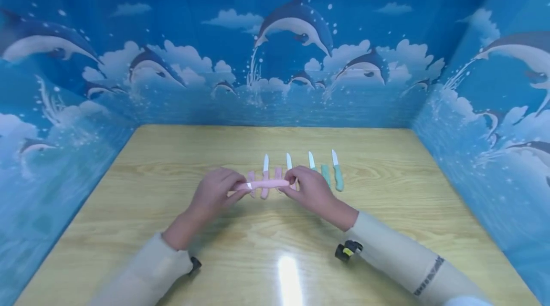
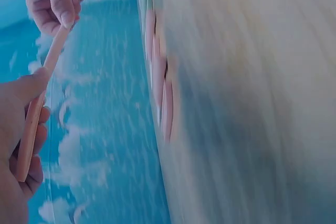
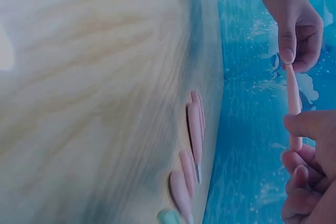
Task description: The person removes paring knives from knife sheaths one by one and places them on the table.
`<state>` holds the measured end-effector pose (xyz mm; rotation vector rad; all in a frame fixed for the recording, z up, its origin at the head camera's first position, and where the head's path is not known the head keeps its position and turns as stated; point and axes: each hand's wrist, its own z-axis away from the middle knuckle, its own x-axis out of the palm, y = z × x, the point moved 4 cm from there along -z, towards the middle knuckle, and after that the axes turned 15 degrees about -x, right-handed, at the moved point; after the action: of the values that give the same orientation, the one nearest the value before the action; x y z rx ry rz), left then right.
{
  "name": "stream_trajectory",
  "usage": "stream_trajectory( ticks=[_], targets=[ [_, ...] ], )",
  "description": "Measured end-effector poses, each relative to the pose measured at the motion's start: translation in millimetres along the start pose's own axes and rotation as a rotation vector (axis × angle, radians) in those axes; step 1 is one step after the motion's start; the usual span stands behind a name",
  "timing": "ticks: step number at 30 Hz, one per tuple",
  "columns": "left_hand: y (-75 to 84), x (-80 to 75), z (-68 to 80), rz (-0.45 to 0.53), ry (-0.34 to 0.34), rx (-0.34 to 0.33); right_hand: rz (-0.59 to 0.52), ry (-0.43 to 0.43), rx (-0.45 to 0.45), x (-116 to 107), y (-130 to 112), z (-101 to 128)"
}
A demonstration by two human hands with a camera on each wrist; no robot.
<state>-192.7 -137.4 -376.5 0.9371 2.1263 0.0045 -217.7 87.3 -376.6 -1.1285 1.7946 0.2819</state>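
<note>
Both hands hold a pink-handled knife [image 1: 269, 184] level above the table. My left hand [image 1: 216, 192] pinches its left end, where a pink sheath [image 2: 31, 135] covers the blade; a short bright strip shows beside those fingers. The handle's right end is pinched between thumb and fingers of my right hand [image 1: 310, 190]. Below and behind it lie another pink knife [image 1: 265, 165] with its blade bare, a pink sheath [image 1: 278, 172] and a second pink knife [image 1: 289, 159], partly hidden by the right hand. One more pink sheath [image 1: 251, 175] lies left of them.
Right of the pink pieces lie a green knife [image 1: 312, 159], mostly hidden handle, a green sheath [image 1: 325, 173] and another green knife [image 1: 338, 174], blades pointing away. They rest on a wood-grain table [image 1: 180, 153]. Blue dolphin-print curtains [image 1: 193, 100] stand behind and at both sides.
</note>
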Motion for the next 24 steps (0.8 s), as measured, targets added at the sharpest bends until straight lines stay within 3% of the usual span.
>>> stream_trajectory(
  ticks=[6,13,18,24],
  targets=[
    [23.1,16.3,0.5,0.041,-0.010,0.020,-0.012,-0.010,0.042,-14,4,30],
    [36.1,26.7,3.6,0.063,-0.065,-0.004,-0.044,-0.009,0.049,-15,2,49],
    [41.8,28.8,3.8,0.081,-0.096,-0.058,-0.055,0.007,-0.014,-15,-3,51],
    [47.1,31.9,2.9,0.083,-0.107,-0.071,-0.033,-0.007,-0.091,-13,-9,52]
  ],
)
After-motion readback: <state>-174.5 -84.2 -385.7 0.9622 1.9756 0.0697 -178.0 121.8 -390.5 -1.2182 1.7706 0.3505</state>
